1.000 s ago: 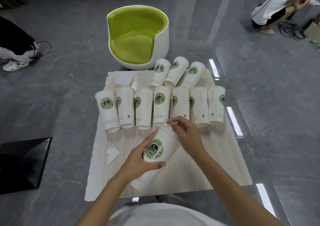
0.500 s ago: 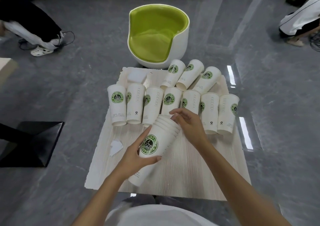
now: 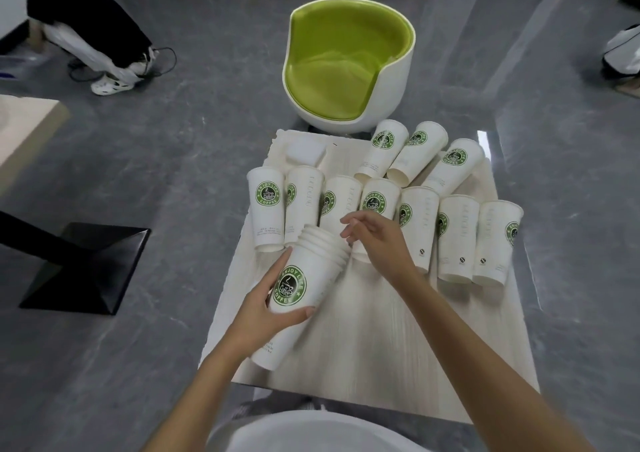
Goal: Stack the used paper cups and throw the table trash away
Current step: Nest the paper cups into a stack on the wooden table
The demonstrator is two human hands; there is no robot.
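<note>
A stack of several nested white paper cups [image 3: 304, 278] with green coffee logos lies tilted over the pale wooden table [image 3: 381, 340], open end away from me. My left hand [image 3: 263, 313] grips the stack around its middle. My right hand [image 3: 377, 240] hovers just right of the stack's rim with loosely bent fingers that hold nothing, partly covering one cup of the row. A row of several single cups [image 3: 457, 240] lies on its side across the table. Three more cups [image 3: 415, 153] lie behind it at the back right.
A white folded napkin [image 3: 304, 152] sits at the table's back left corner. A green-and-white tub chair [image 3: 346, 63] stands behind the table. A black table base [image 3: 86, 268] is on the floor to the left. People crouch at far left [image 3: 86, 36] and far right [image 3: 623, 53].
My right hand has come off the stack's rim and shifted slightly right over the row of cups. My left hand keeps its grip on the stack. My view has turned left.
</note>
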